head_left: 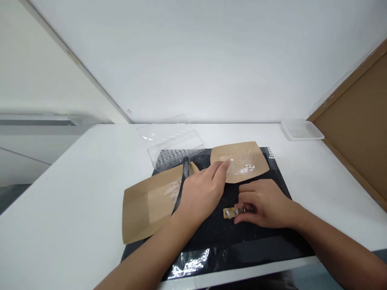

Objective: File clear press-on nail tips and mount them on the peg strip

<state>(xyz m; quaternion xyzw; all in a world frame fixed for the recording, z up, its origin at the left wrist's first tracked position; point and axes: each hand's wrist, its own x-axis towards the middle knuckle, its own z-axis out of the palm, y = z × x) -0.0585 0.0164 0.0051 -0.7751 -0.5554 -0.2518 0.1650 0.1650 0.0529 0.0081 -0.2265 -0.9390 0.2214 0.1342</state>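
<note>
My left hand (pixel 205 189) is closed, its fingertips pinched at a small white disc (pixel 231 160) over the near-left part of a brown paper tray (pixel 260 164). More white discs (pixel 248 168) lie in that tray. Lower right, my right hand (pixel 267 203) is closed around a small tan block (pixel 229 212) with metal parts and a clear piece on top. The fingers cover the block's right end. A black mat (pixel 211 239) lies beneath it. Left of my left hand, a dark-handled tool (pixel 185 171) dusted with white leans across another brown paper tray (pixel 136 213).
Whitish powder or flakes (pixel 173 190) lie in the left paper tray. Clear plastic plates (pixel 177 143) overlap at the back of the white table (pixel 75 193). A translucent plastic container (pixel 302 131) stands at the back right, beside a brown board (pixel 356 117). A white wall rises behind.
</note>
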